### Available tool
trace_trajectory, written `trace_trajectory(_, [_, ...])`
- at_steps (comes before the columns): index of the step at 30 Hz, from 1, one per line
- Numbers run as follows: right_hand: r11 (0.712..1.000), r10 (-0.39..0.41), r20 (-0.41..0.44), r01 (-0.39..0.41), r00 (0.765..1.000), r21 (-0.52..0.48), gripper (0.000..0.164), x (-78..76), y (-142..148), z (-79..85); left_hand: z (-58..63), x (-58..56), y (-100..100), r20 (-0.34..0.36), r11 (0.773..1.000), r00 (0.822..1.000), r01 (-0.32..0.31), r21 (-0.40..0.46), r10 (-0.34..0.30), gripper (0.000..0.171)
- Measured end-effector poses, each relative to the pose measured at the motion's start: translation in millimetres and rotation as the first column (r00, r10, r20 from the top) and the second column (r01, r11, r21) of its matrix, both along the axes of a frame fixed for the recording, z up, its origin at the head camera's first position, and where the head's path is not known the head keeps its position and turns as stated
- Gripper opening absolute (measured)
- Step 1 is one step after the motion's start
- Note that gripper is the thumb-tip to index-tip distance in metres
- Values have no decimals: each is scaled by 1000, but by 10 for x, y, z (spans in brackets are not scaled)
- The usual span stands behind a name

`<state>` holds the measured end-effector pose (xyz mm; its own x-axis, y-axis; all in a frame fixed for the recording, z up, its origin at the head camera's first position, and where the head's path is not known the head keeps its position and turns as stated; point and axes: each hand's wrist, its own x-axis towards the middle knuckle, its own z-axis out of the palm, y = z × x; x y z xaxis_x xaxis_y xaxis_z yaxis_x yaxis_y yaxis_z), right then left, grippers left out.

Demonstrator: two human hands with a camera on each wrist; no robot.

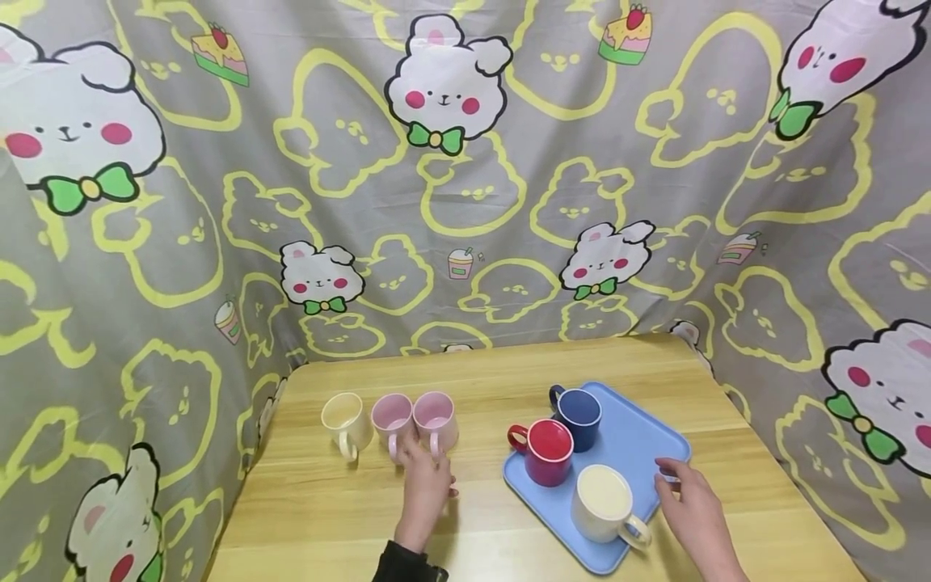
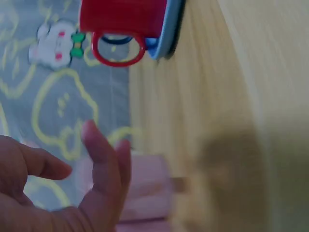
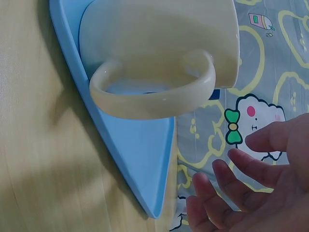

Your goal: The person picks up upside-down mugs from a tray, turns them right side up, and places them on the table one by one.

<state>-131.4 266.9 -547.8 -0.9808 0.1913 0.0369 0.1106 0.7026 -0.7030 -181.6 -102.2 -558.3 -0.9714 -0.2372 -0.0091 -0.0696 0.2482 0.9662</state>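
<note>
Two pink mugs stand side by side on the left of the table, one at left [image 1: 391, 414] and one at right [image 1: 437, 411]. My left hand [image 1: 425, 489] is right at their handles, thumb and fingers apart in the left wrist view, a gap between them. A pale yellow mug [image 1: 344, 415] stands just left of the pink pair. Beside the right edge of a blue tray [image 1: 636, 440], my right hand [image 1: 692, 505] holds nothing, its fingers loosely bent. Closest to it on the tray is a cream mug [image 3: 159, 43], its handle toward the right hand.
The tray also carries a red mug [image 1: 549, 453] and a navy mug [image 1: 581, 418], both with handles toward the left. Beneath everything is a wooden table [image 1: 494, 380], with a grey patterned curtain [image 1: 465, 218] around its back and sides.
</note>
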Motion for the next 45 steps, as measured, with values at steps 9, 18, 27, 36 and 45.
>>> trace_trajectory(9, [1000, 11, 36, -11, 999, -3, 41, -46, -74, 41, 501, -282, 451, -97, 880, 951, 229, -417, -293, 60])
trace_trajectory(18, [1000, 13, 46, -13, 999, 0, 41, -66, -83, 46, 802, -804, 965, 45, 628, 860, 405, -665, -508, 46])
trace_trajectory(27, [1000, -1, -9, 1, 1000, -20, 38, -45, -167, -12, 814, -1369, 1515, 394, 114, 668, 582, -805, -632, 55])
trace_trajectory(36, [1000, 0, -81, 1, 997, 18, 35, -52, -201, -11, 489, -1515, 1555, 351, 105, 633, 568, -817, -690, 31])
trace_trajectory(45, [1000, 5, -120, -3, 993, 21, 34, -57, -186, -9, 308, -1532, 1661, 255, 13, 670, 367, -930, -697, 17])
